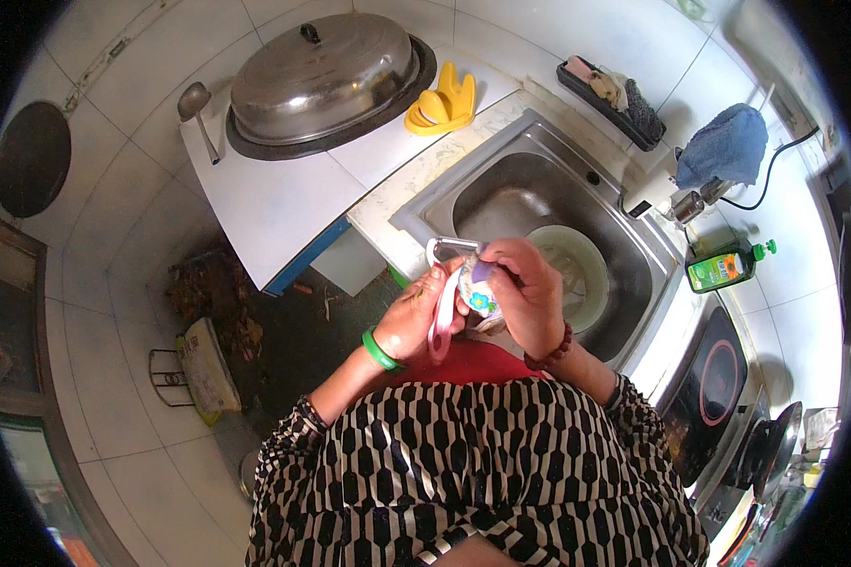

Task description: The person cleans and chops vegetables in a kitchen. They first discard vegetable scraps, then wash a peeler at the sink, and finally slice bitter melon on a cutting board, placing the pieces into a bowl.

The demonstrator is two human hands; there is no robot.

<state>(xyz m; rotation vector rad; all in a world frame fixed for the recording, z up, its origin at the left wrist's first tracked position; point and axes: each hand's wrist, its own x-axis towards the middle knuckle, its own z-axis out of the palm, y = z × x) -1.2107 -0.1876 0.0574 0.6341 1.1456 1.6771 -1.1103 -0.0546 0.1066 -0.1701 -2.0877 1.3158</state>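
My left hand (415, 308) grips the pink and white handle of a Y-shaped peeler (442, 319), its metal head tilted up and to the right. Pinched in my right hand (532, 298) is a patterned cloth (479, 300) with a blue flower on it. The cloth meets the right end of the peeler's head, and my fingers partly cover both. Just beyond my hands is a stainless steel sink (493, 205). A pale plastic basin (601, 273) stands in it; what lies inside cannot be made out clearly.
A large lidded metal pan (326, 85) stands on the white counter (276, 205), beside a ladle (197, 106) and a yellow holder (448, 103). A blue cloth (725, 145) drapes over the faucet. A green soap bottle (720, 271) and a black cooktop (705, 383) are at right.
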